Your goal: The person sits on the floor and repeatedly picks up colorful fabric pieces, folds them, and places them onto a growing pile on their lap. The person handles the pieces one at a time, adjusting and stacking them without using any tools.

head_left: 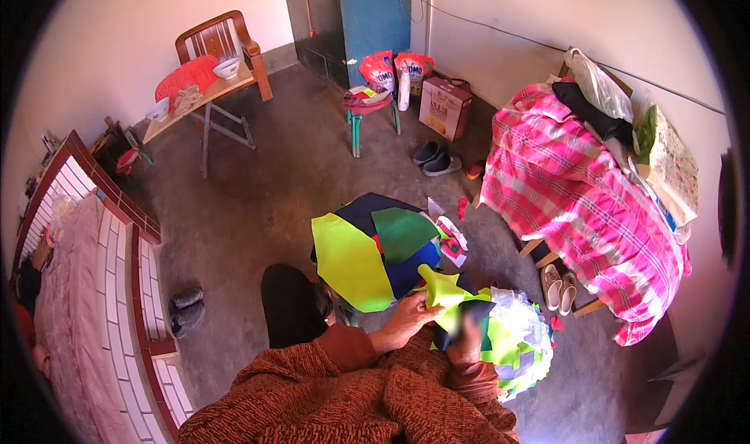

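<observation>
Between my thumb and fingers, my left hand (410, 319) pinches a yellow-green cloth piece (444, 289). Close on its right, my right hand (467, 344) is curled against dark cloth (478, 313); a blur over its fingers hides what they grip. In front of me lies a heap of large fabric pieces: a bright yellow-green one (351, 260), a dark green one (402, 235) and navy ones (363, 210). At my right side is a rounded pile of yellow-green, white and grey scraps (519, 338), partly behind my right hand.
A pink checked cloth (578, 202) covers furniture at right, with shoes (558, 288) beside it. Ahead stand a small stool (366, 100), a carton (445, 108) and a blue cabinet (375, 34). A folding table (199, 100) with bowls is at far left, a brick-edged bed (117, 288) nearer.
</observation>
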Tool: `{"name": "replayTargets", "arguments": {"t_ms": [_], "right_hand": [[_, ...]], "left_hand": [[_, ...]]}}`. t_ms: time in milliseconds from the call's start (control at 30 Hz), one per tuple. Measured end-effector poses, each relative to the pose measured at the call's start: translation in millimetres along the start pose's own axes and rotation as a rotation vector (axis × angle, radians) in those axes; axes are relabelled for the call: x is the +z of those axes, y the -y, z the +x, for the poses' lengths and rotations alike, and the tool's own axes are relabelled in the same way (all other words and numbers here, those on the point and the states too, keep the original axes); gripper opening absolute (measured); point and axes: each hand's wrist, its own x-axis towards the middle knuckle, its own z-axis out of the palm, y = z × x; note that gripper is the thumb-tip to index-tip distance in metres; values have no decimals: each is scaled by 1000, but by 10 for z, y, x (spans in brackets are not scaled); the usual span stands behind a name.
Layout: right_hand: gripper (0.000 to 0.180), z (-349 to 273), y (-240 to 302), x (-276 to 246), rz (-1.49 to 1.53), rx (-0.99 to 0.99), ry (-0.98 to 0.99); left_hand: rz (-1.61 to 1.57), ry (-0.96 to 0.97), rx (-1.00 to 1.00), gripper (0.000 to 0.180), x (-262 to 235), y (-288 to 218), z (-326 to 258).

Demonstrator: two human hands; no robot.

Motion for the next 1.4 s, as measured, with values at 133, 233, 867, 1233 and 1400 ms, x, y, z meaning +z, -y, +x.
{"name": "replayTargets", "arguments": {"t_ms": [133,233,867,1233,1400], "right_hand": [[54,5,67,70,101,-21,61],[54,115,9,-133,181,-45,-8],[49,58,68,-159,304,30,-30],[48,52,91,-128,227,44,-60],[46,61,73,-127,167,45,-92]], "left_hand": [[170,39,-1,35,43,-140,-72],[13,64,80,39,-37,-61,41],[-187,-214,224,40,-847,-839,-77],[-43,-234,454,35,-1085,-1605,468],[381,-556,15,36,-1896,-1130,687]]}}
